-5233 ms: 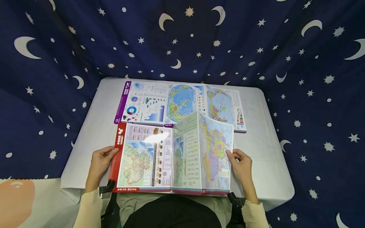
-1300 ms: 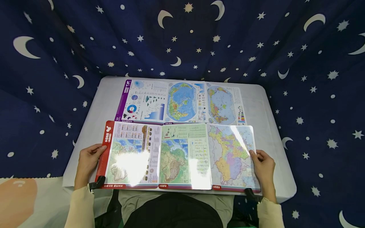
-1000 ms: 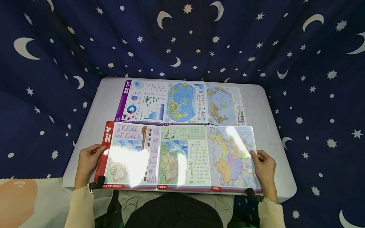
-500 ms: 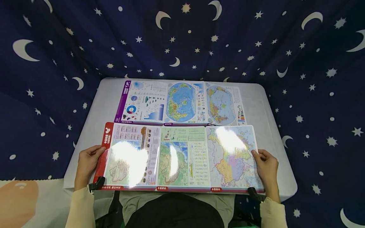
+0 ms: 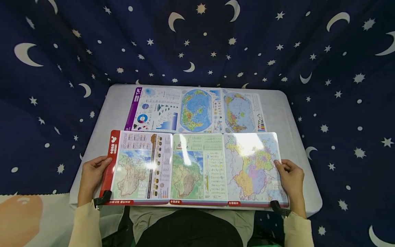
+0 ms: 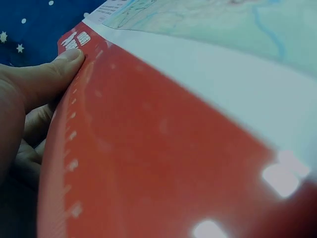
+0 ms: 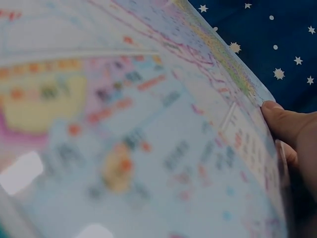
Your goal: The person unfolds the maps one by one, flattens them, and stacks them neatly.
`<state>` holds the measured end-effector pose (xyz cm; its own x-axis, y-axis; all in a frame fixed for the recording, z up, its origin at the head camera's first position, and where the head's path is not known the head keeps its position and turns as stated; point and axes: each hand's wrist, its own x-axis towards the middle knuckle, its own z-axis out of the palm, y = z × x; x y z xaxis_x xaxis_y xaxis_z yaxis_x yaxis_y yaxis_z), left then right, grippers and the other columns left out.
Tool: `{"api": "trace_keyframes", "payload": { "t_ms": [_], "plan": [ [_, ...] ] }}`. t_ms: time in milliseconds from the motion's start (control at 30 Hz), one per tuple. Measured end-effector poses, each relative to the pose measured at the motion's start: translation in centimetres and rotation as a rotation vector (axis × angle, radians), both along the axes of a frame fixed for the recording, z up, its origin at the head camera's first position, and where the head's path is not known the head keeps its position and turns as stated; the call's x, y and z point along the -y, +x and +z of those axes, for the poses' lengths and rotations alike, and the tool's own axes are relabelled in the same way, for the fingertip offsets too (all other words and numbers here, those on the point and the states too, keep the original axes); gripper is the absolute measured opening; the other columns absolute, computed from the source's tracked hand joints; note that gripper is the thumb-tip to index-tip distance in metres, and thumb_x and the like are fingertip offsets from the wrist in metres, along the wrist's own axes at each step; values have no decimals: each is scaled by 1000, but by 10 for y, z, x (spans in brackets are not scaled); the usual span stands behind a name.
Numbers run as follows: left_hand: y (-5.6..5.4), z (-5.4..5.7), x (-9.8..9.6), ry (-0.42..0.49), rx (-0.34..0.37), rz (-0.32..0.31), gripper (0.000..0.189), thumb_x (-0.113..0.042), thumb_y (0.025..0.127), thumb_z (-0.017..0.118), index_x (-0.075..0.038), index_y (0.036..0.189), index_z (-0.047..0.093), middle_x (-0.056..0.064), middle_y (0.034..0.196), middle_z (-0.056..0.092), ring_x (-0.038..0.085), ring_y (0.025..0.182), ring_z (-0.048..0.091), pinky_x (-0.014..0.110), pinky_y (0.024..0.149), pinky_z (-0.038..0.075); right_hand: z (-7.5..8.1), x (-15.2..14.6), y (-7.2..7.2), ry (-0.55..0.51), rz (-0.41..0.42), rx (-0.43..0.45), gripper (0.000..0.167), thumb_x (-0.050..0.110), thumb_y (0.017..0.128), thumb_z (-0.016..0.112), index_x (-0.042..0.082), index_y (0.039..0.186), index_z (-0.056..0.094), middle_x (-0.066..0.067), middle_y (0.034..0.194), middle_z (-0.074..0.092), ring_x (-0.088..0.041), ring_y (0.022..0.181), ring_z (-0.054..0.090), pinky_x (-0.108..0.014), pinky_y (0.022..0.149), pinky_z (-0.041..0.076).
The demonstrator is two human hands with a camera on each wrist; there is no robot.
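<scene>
Unfolded flat since earlier: red-edged map (image 5: pixel 194 168) | left hand (image 5: pixel 92 175) pinches red edge | right hand (image 5: pixel 291 178) pinches right edge

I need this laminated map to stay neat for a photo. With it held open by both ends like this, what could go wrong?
The red-edged map is pinched only at its ends by the left hand and right hand, so its glossy middle may sag or slip. Its far edge overlaps the purple-edged map, which it could nudge if lowered. Glare patches may also spoil the photo.

Map print (image 5: pixel 197 168) too small for us to read; our fingers (image 6: pixel 34 129) hidden beneath its red edge; right-wrist view blurred.
</scene>
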<state>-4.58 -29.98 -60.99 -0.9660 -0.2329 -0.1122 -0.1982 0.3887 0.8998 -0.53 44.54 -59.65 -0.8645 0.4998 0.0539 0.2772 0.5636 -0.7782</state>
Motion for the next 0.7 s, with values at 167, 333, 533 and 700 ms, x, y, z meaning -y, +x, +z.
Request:
{"api": "trace_keyframes", "payload": {
  "t_ms": [167,333,533,700],
  "plan": [
    [-6,2,2,-16,-4,-24,51,-32,102,72,9,131,68,-18,86,74,10,66,73,29,58,61,5,-2,-5,6,14,7,40,37,98,77,-2,110,76,28,69,63,-3,51,55,-18,50,42],
    [-14,10,2,-23,-1,-29,49,-29,101,73,11,129,68,-21,83,73,6,66,71,26,57,59,8,-4,-12,17,26,3,40,36,97,78,-2,111,76,31,69,61,-3,57,53,-16,60,41],
    [-24,18,6,-25,-23,-57,51,-30,101,73,12,130,67,-26,83,71,4,67,71,25,58,59,14,-2,-19,2,40,18,42,37,98,76,-2,112,75,33,69,61,-2,59,54,-16,61,42],
    [-32,19,8,-20,-29,-83,50,-28,102,72,11,132,66,-23,86,72,5,69,72,25,59,60,16,-3,-19,-1,22,33,42,38,98,76,-2,112,75,32,68,61,-3,60,54,-15,64,42]
  ]
}}
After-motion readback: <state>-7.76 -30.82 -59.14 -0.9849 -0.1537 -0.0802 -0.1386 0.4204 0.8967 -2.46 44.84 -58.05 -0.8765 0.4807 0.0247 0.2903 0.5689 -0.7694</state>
